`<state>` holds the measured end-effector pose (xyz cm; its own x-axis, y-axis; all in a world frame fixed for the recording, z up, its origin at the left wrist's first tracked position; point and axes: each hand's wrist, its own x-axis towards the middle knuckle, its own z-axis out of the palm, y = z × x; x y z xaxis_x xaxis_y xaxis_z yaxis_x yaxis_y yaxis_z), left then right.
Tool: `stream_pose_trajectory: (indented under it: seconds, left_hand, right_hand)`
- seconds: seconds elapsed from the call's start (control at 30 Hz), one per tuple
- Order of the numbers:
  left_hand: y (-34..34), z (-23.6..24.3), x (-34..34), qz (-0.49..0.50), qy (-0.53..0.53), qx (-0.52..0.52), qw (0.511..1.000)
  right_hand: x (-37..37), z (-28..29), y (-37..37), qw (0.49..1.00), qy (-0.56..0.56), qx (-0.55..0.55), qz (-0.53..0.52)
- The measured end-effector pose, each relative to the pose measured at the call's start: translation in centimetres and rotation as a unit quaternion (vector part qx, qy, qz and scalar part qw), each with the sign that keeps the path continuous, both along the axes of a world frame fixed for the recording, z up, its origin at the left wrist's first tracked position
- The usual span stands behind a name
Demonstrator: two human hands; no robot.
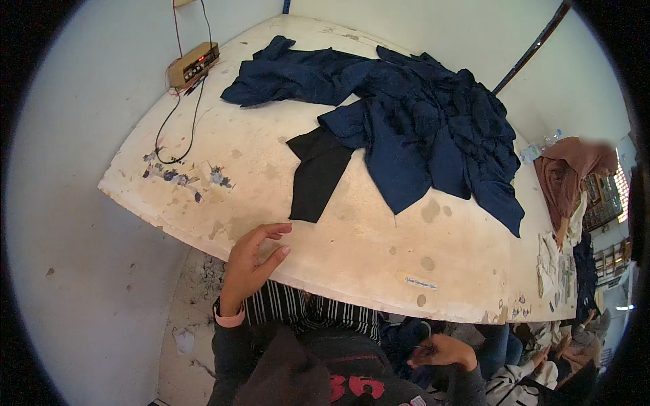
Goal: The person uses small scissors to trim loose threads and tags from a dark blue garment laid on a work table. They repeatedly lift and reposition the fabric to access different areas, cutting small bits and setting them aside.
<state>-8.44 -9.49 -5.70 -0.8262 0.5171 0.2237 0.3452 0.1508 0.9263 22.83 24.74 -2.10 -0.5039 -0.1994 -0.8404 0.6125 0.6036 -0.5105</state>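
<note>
- The right hand [443,352] sits lowest, below the table edge and close to the person's lap, fingers curled in around something small and thin; I cannot tell what it is, or how firmly it is pinched.
- Beside it, under the table, lies dark blue cloth [406,335], and a striped garment [305,312] shows between the two arms.
- The left hand [252,265] rests at the near edge of the table [365,260], fingers loosely spread and slightly bent, holding nothing; only the fingertips seem to meet the worn, stained top.
- A small white label [412,281] is stuck on the tabletop near the front edge, to the right of that hand.
- Further in, a black fabric strip [318,176] lies flat, its upper end tucked under the heap behind it, well apart from both hands.
- The navy garment pile [420,122] spreads across the middle and far side of the table.
- At the far left corner stands a tan electrical box [194,64] with a black cord [177,125] trailing over the tabletop.
- At the right end sits another person [569,172].
</note>
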Motion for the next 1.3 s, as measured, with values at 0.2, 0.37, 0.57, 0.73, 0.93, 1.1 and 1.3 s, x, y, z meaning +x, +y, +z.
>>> stream_pose_trajectory:
  seconds: [0.2,0.37,0.57,0.73,0.93,1.1,1.3]
  left_hand:
    - [0.0,-0.1,0.4,0.014,0.039,-0.011,0.999]
    - [0.0,0.2,0.5,0.001,0.078,-0.047,0.996]
    - [0.3,0.3,0.7,0.016,0.105,-0.076,0.991]
    - [1.7,0.4,0.7,0.071,0.175,-0.141,0.972]
    - [3.1,0.7,1.0,0.138,0.142,-0.200,0.960]
    - [3.3,-0.4,0.8,0.162,0.144,-0.208,0.954]
    - [3.8,0.6,1.1,0.173,0.129,-0.178,0.960]
  right_hand:
    - [-10.6,4.9,-6.5,0.936,0.350,0.023,-0.038]
    - [-18.4,-0.3,-4.5,0.827,0.547,0.103,0.084]
    - [-27.0,-2.1,-3.7,0.774,0.600,0.127,0.160]
    - [-35.7,-1.9,3.6,0.708,0.680,0.186,-0.037]
    - [-41.5,-1.6,13.4,0.650,0.634,0.343,-0.240]
    - [-41.3,-5.6,18.0,0.622,0.637,0.376,-0.256]
    - [-41.2,-6.0,17.7,0.630,0.631,0.399,-0.213]
